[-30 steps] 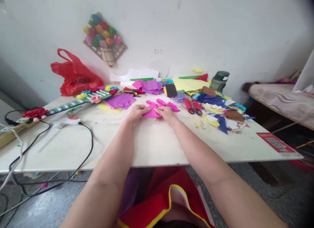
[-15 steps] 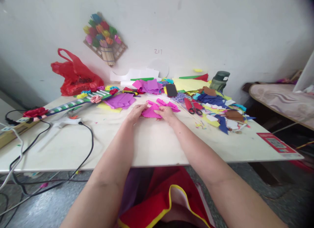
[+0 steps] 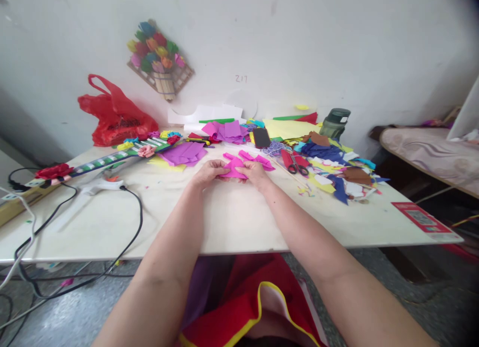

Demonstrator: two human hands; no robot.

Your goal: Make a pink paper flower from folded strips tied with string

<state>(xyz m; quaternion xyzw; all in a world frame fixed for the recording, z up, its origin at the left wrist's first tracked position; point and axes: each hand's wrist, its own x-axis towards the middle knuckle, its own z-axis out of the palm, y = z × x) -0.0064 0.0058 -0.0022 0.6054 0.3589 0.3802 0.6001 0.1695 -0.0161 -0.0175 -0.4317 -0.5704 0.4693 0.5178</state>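
Lying pinched between both hands (image 3: 232, 173), the pink paper (image 3: 234, 169).

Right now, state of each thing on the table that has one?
left hand: closed on magenta paper piece
right hand: closed on same piece
magenta paper piece: folded, pinched between both hands
red scissors: lying flat, blades shut
red plastic bag: slumped, handles up
glue gun: lying down, cord attached

Bare table (image 3: 232, 222) near; paper scraps (image 3: 337, 172) right.
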